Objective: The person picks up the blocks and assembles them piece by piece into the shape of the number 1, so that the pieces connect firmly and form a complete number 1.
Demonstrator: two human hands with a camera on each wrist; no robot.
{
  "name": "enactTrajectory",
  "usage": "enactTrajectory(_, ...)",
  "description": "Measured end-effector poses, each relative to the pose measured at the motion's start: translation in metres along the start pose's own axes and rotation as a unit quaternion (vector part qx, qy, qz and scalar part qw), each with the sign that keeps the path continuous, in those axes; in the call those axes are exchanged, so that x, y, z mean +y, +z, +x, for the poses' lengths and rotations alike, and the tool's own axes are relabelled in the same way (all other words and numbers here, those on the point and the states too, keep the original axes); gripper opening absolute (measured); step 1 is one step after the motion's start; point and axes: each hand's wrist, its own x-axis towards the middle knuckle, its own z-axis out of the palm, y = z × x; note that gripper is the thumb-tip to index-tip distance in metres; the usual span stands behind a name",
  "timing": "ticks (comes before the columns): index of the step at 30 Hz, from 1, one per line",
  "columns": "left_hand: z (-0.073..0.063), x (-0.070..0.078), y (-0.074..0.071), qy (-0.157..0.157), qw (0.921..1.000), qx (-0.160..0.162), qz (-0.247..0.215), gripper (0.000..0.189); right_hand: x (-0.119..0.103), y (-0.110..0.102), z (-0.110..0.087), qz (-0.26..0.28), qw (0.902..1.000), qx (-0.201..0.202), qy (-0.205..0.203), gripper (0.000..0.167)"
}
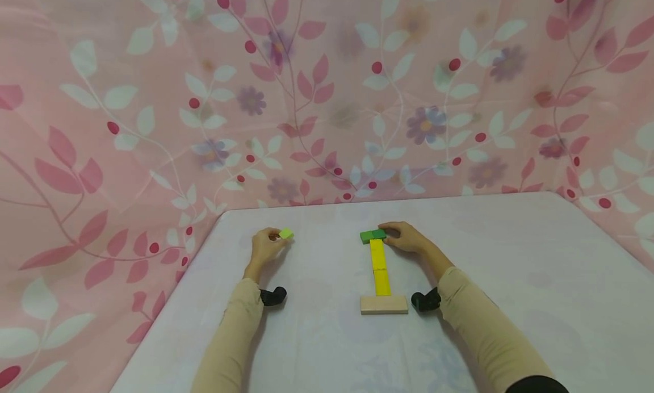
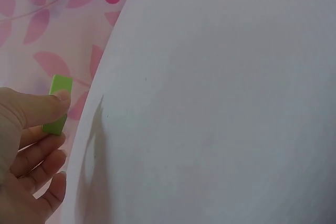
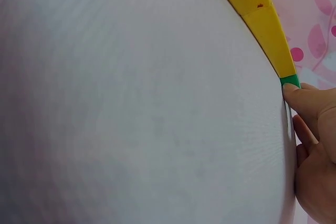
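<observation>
My left hand (image 1: 267, 246) pinches a small light green block (image 1: 286, 234) above the table at the left. In the left wrist view that block (image 2: 61, 83) stands between thumb and fingers, the thumb covering its middle. At the right, my right hand (image 1: 407, 237) grips the end of a dark green block (image 1: 378, 234). Beside that block lies another green block (image 1: 365, 237), set crosswise at the far end of two yellow blocks (image 1: 377, 254) laid end to end. A pale wooden block (image 1: 384, 305) lies across their near end. In the right wrist view, my thumb partly hides the green block (image 3: 290, 80).
A white cloth covers the table (image 1: 327, 347). Behind it and along the left hangs a pink floral curtain (image 1: 327, 97). Black wrist cameras sit on the left wrist (image 1: 274, 296) and right wrist (image 1: 426, 300), the right one close to the wooden block.
</observation>
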Motion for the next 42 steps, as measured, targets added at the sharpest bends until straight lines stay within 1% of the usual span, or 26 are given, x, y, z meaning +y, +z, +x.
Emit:
enactTrajectory(5,0.0,0.011,0.01,0.005,0.9997,-0.021,-0.009,0.037,0.002,0.0,-0.001,0.007,0.9999,0.001,-0.01,0.042)
enactTrajectory(9,0.001,0.018,0.018,0.019,0.9993,-0.03,-0.01,0.037,0.002,0.0,-0.002,0.015,0.9998,0.003,-0.01,0.042)
enactTrajectory(12,0.001,0.023,0.024,0.03,0.999,-0.033,-0.004,0.036,0.002,0.001,-0.002,0.022,0.9997,0.003,-0.006,0.042)
enactTrajectory(17,0.003,0.03,0.031,0.05,0.9981,-0.035,-0.001,0.033,0.001,0.002,-0.002,0.015,0.9998,0.005,-0.008,0.042)
enactTrajectory(20,0.003,0.034,0.036,0.057,0.9976,-0.037,-0.013,0.033,0.001,0.002,-0.002,0.013,0.9999,0.006,-0.008,0.042)
enactTrajectory(25,0.005,0.041,0.044,0.073,0.9963,-0.041,-0.019,0.032,0.0,0.001,-0.002,0.012,0.9999,0.006,-0.007,0.042)
enactTrajectory(31,0.007,0.049,0.053,0.079,0.9958,-0.042,-0.02,0.032,-0.001,0.0,-0.003,0.017,0.9998,0.003,-0.001,0.042)
enactTrajectory(36,0.008,0.055,0.058,0.082,0.9951,-0.046,-0.03,0.031,-0.001,0.0,-0.004,0.018,0.9998,0.005,-0.008,0.041)
enactTrajectory(39,0.008,0.059,0.06,0.085,0.9947,-0.05,-0.028,0.031,0.002,0.0,-0.004,0.031,0.9991,0.009,-0.026,0.041)
enactTrajectory(40,0.008,0.06,0.061,0.083,0.9948,-0.052,-0.028,0.031,0.003,0.0,-0.005,0.031,0.9987,0.014,-0.04,0.04)
enactTrajectory(42,0.007,0.062,0.063,0.084,0.9947,-0.054,-0.027,0.031,0.005,-0.001,-0.005,0.039,0.998,0.014,-0.048,0.041)
